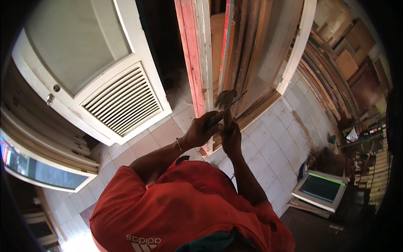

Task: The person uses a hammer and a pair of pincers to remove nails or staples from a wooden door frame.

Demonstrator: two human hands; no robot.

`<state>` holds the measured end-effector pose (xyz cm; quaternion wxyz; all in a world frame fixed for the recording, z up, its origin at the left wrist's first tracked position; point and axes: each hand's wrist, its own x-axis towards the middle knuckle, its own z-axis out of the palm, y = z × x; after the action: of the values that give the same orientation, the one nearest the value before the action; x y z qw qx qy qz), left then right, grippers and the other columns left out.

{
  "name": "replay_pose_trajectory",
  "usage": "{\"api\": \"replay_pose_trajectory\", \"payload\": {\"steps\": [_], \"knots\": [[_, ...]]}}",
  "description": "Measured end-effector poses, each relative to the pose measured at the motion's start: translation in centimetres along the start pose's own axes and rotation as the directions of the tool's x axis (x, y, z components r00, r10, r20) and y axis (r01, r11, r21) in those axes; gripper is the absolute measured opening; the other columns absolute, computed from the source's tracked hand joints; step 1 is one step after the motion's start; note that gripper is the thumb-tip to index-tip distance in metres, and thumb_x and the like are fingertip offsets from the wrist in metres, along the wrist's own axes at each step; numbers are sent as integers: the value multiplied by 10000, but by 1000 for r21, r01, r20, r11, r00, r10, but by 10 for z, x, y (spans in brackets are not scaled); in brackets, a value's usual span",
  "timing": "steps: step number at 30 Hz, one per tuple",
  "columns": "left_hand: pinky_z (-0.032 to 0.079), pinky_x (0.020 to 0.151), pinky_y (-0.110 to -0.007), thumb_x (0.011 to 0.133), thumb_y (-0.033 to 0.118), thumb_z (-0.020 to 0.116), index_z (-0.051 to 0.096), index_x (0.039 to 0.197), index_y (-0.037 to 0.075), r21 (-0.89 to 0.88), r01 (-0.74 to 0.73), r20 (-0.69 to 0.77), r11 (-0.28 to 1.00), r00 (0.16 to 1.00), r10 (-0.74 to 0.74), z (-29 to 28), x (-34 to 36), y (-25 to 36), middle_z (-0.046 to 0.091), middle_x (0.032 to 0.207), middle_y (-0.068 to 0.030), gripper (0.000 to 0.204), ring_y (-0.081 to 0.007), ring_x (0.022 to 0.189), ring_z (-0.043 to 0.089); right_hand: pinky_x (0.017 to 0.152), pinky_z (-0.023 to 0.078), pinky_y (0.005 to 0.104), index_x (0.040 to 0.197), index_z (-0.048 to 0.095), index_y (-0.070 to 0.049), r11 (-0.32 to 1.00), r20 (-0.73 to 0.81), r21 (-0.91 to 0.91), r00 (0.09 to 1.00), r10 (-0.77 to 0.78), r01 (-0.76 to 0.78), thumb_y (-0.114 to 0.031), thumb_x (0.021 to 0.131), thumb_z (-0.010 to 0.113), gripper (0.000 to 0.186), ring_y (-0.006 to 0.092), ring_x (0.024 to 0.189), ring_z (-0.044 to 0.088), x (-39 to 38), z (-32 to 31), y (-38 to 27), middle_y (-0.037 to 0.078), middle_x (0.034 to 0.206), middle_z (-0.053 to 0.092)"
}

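Observation:
My left hand [202, 129] is closed on the dark handle of a tool with a thin metal blade [240, 97], perhaps a chisel or screwdriver, which angles up to the right. My right hand [231, 135] grips the shaft of a hammer [225, 98], head upward, just beside my left hand; the two tools cross in the view, and I cannot tell if they touch. Just beyond them stands a weathered frame edge [194, 63], pink and pale grey, with long wooden pieces [241, 46] and a translucent panel [277, 46] to its right.
A white door with louvres [71, 46] stands at left, beside stacked frames [50, 138]. Boards [319, 75] lean along the right wall. A small framed panel [315, 189] lies at lower right on the tiled floor [268, 155], near cluttered wood pieces [369, 164].

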<state>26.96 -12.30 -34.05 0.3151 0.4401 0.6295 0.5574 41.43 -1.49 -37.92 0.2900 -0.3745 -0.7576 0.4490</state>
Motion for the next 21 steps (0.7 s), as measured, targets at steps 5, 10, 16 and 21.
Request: {"api": "replay_pose_trajectory", "payload": {"steps": [5,10,16,21], "knots": [[419,566,-282,962,180,616,508,1117,25,-372,-228,-185,900,968,169,-14,26,-1,523,755,-22,245,-73,647,471,388,392,281,1086,568,8,887,44,200,908,416,-416,-191,907,703,300,99,403,462,-6,2,-8,9,574,508],[387,461,-237,1039,294,512,495,1007,98,-497,-303,-300,813,939,166,-61,90,-13,506,711,10,199,-57,531,454,394,398,271,1159,560,57,895,-56,249,917,395,-371,-149,910,678,343,102,416,484,-38,11,-35,16,590,526],[477,590,-294,1050,350,493,521,1232,29,-353,-132,-300,926,954,21,-68,109,-33,575,731,-31,370,-112,634,576,390,388,277,905,537,-32,908,-72,292,940,334,-300,-162,906,703,212,115,412,487,-24,9,-73,17,568,520],[505,830,-466,1050,323,466,470,1341,38,-15,-231,-464,973,864,198,-58,110,-28,665,1045,-217,408,-398,964,666,436,405,275,957,562,-7,982,-48,133,989,142,-135,-199,929,676,226,97,459,504,1,6,-104,19,595,552]]}}
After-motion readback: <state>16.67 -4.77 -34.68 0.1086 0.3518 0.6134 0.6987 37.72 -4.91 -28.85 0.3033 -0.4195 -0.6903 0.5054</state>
